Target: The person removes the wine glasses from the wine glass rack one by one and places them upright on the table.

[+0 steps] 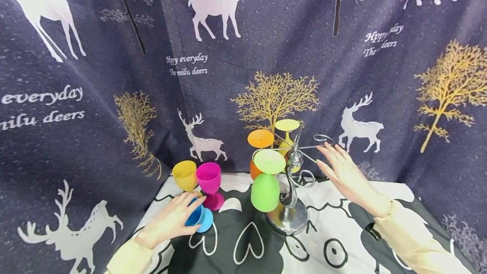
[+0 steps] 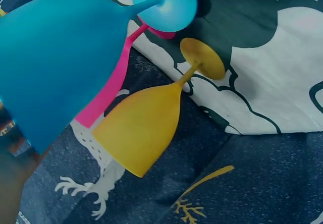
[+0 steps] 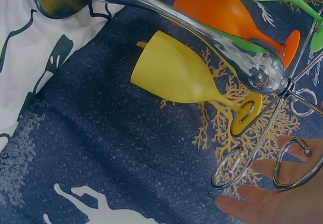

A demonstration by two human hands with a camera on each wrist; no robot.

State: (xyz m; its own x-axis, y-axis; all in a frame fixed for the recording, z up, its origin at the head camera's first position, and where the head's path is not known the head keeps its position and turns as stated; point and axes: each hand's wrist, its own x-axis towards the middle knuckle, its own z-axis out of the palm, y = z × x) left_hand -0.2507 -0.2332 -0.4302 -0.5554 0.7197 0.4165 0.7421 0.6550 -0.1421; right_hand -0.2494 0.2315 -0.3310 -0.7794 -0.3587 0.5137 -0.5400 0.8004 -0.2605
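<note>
In the head view my left hand (image 1: 167, 219) grips the bowl of a blue goblet (image 1: 205, 220) at the left, thumb on the near side and fingers on the far side. The left wrist view shows the blue goblet (image 2: 60, 57) large, with part of the hand (image 2: 15, 176) at its rim. My right hand (image 1: 350, 176) is beside a chrome goblet rack (image 1: 291, 215), fingers extended at its curled wire hooks. A green goblet (image 1: 265, 191), an orange goblet (image 1: 261, 138) and a yellow-green goblet (image 1: 287, 125) hang upside down from the rack.
Just beyond my left hand stand a yellow goblet (image 1: 185, 175) and a magenta goblet (image 1: 209, 179), both upright. A black-and-white patterned cloth (image 1: 243, 261) covers the table. Behind it hangs a dark curtain (image 1: 266, 54) printed with deer and trees.
</note>
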